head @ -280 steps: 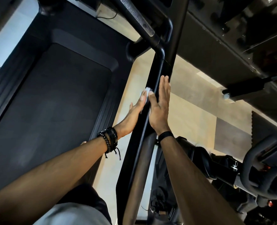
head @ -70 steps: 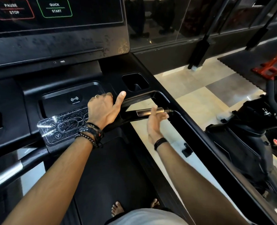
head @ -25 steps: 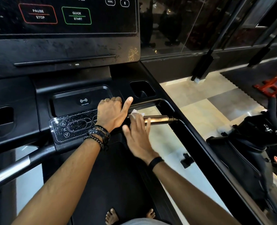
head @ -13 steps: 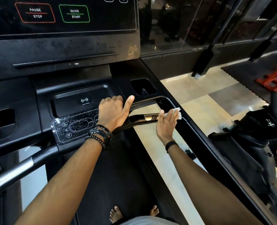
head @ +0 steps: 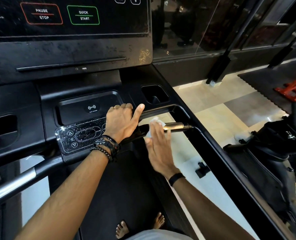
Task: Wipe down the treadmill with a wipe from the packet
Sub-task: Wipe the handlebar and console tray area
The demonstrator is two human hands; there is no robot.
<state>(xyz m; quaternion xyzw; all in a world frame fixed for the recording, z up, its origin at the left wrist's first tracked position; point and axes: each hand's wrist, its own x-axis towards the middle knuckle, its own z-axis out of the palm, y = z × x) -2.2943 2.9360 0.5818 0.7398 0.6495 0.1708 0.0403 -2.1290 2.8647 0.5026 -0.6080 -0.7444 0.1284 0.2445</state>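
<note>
Two hands on the console end of the black treadmill point(head: 162, 78). Far left: silver-and-black left handlebar point(head: 13, 184), untouched, running diagonally down to the frame edge. Next right: glossy black button panel with arrow keys point(head: 77, 137), speckled with droplets or grime; above it the recessed black charging tray point(head: 90, 108).

Left hand point(head: 121, 122) sits at the tray's right edge, fingers curled over the lip, thumb stretched out toward the rectangular black cup holder point(head: 154, 94). It carries no wipe; reads as a brace.

Right hand point(head: 158, 144) lies flat, fingers straight and together, pressing the crumpled white wipe point(head: 156, 121) onto the short bronze-and-black right grip bar point(head: 175, 126). Wipe pokes out beyond the fingertips and beside the thumb; most of it is hidden under the palm side.

Key relation: bar's long axis runs left-right, slightly downhill to the left, ending at the black side rail point(head: 213, 144). Hand lies across it, near its left, black end. Bare bronze section extends right of the fingertips. So I'd judge the stroke goes along the axis, rightward toward the rail joint. Right hand is on it; left is just beside, on the console.

Wipe packet: not in view.

Lower centre: black belt point(head: 119, 187), bare toes at the bottom edge.
</note>
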